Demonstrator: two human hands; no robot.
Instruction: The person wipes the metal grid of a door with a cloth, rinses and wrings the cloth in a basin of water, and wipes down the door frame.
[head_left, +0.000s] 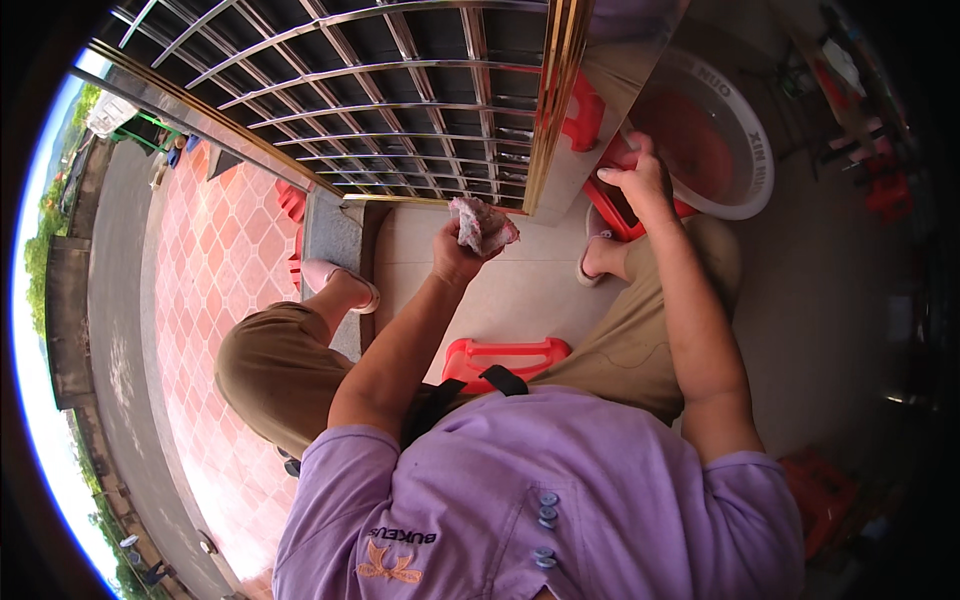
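Observation:
My left hand holds a crumpled pinkish-white cloth just in front of the lower edge of a door with a shiny metal grille. A gold-coloured trim strip borders the grille, and a smooth reflective metal panel lies beyond it. My right hand is beside this panel's free edge, with thumb and a forefinger spread. Its other fingers are hidden, so whether it grips the edge is unclear. Below that hand is a red plastic stool; a large whitish plastic basin, reddish inside, stands to its right.
Between my legs is another red plastic stool on the pale tiled floor. My left foot is on a grey stone sill. Outside lie pink patterned tiles and a grey road. Dim furniture stands at the right.

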